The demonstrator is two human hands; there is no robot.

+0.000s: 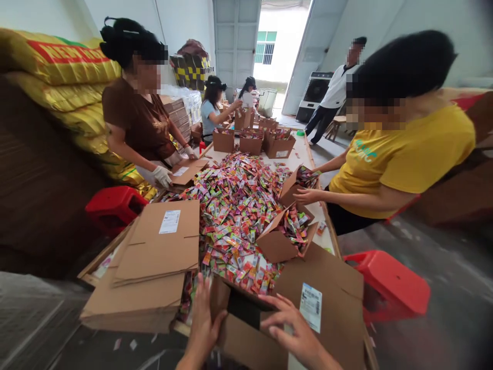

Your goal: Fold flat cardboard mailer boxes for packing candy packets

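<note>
Your cardboard box [246, 341] sat open at 6 o'clock, held on both sides.
Your left hand [202, 326] clasped its left wall, fingers closed over the edge. Your right hand [295, 331] lay flat on the right flap, fingers spread. At 1 o'clock from that hand sat a white label [310, 306], its print too small to read. Bright sachets [234, 205] were heaped at 12 o'clock. Flattened cartons [154, 257] bearing a second unreadable label [170, 221] lay at 10 o'clock.
</note>
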